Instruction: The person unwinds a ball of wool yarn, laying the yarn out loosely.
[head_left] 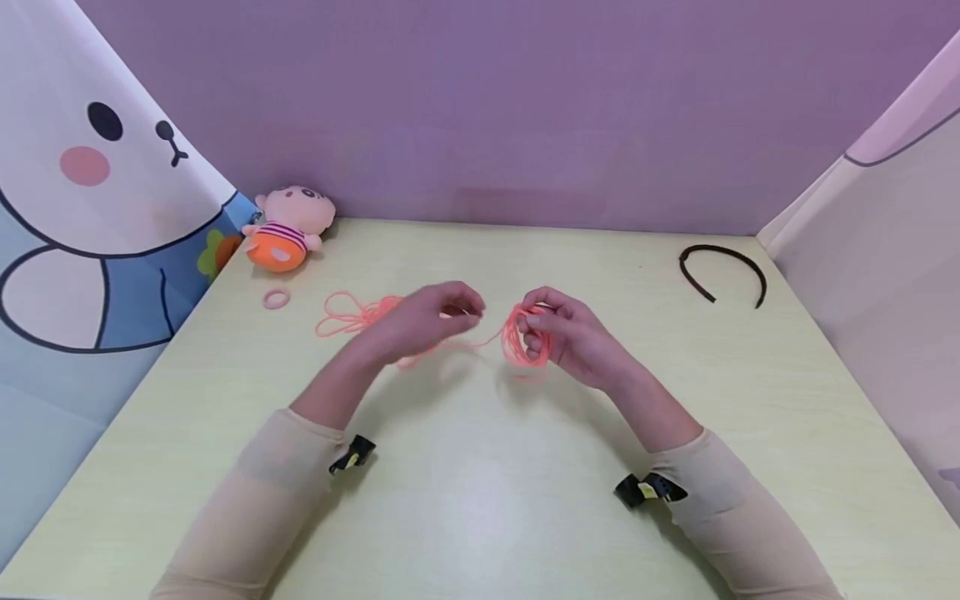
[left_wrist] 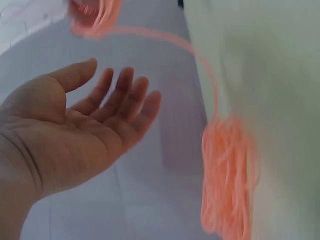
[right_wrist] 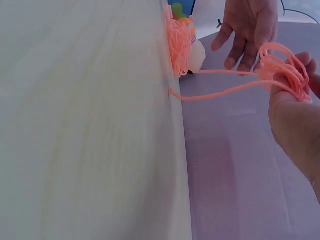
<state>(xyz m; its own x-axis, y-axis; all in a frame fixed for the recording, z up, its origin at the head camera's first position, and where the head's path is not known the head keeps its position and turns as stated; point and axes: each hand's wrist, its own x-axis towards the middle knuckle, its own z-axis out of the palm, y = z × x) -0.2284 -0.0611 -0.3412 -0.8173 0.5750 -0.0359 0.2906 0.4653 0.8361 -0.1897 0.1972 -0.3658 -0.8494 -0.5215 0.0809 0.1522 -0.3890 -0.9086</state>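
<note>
Pink cord is gathered in a looped coil (head_left: pixel 516 340) that my right hand (head_left: pixel 577 337) grips between thumb and fingers, above the table. A single strand runs left from this coil to a larger bundle of the same cord (head_left: pixel 358 315) lying on the table, partly hidden behind my left hand (head_left: pixel 429 321). In the left wrist view the left hand (left_wrist: pixel 85 115) is empty, palm up, its fingers relaxed and apart from the cord. From the right wrist view, a loose cord end (right_wrist: pixel 200 96) hangs from the held coil (right_wrist: pixel 287 72) towards the table.
A plush doll (head_left: pixel 288 229) in orange sits at the table's back left corner, with a small pink ring (head_left: pixel 276 298) in front of it. A black headband (head_left: pixel 723 250) lies at the back right. Cloth walls (head_left: pixel 525 117) enclose the table's back and sides.
</note>
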